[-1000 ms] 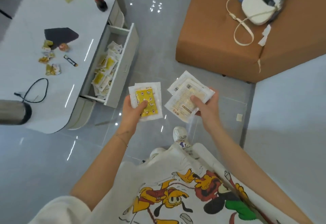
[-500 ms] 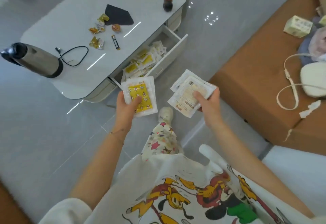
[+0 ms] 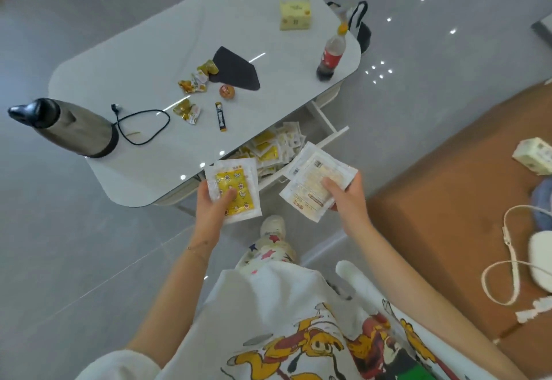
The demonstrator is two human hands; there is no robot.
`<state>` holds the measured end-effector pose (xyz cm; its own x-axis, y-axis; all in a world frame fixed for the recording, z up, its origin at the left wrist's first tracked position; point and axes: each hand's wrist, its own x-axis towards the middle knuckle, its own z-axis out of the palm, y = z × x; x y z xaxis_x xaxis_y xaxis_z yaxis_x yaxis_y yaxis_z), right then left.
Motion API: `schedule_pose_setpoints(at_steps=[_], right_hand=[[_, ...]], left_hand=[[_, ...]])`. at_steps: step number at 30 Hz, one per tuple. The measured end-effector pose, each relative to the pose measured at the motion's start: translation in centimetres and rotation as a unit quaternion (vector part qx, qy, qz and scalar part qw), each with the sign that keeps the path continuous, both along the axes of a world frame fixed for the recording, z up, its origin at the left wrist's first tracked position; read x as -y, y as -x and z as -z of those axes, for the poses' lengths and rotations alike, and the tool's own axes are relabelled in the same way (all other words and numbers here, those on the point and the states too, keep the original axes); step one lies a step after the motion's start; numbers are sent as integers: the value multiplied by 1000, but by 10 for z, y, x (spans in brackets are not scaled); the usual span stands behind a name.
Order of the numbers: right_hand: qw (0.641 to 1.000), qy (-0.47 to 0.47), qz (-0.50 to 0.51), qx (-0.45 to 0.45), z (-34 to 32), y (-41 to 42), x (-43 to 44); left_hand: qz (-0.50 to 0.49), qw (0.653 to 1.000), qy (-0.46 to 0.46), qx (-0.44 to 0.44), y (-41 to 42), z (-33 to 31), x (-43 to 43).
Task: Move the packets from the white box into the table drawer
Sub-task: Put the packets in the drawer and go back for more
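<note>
From the head camera, the left hand (image 3: 213, 209) pinches a yellow packet (image 3: 236, 188) and the right hand (image 3: 346, 197) grips perhaps two pale packets (image 3: 313, 179) just short of the open drawer (image 3: 331, 137), all seemingly light, limp and slick, best held by their sealed edges.

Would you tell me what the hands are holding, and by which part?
Left hand grips yellow-faced packets by the lower-left corner; right hand grips pale packets by the lower-right edge.
</note>
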<state>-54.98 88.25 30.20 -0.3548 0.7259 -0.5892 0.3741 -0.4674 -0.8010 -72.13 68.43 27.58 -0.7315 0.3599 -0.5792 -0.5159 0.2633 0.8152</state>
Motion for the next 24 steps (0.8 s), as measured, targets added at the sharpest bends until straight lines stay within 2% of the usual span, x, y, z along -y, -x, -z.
schedule_pose_setpoints(at_steps=[6, 12, 15, 19, 24], right_hand=[[999, 27, -12, 20, 29, 60, -67], [995, 11, -62, 83, 112, 114, -123], [993, 39, -46, 102, 179, 140, -148], [988, 93, -16, 123, 309, 180, -189], [985, 85, 37, 146, 439, 203, -225]], left_hand=[[-21, 999, 20, 36, 40, 26, -48], [-58, 992, 59, 92, 69, 101, -81], [-62, 988, 70, 125, 80, 159, -96], [-78, 983, 108, 129, 103, 276, -117], [-100, 971, 172, 131, 107, 394, -139]])
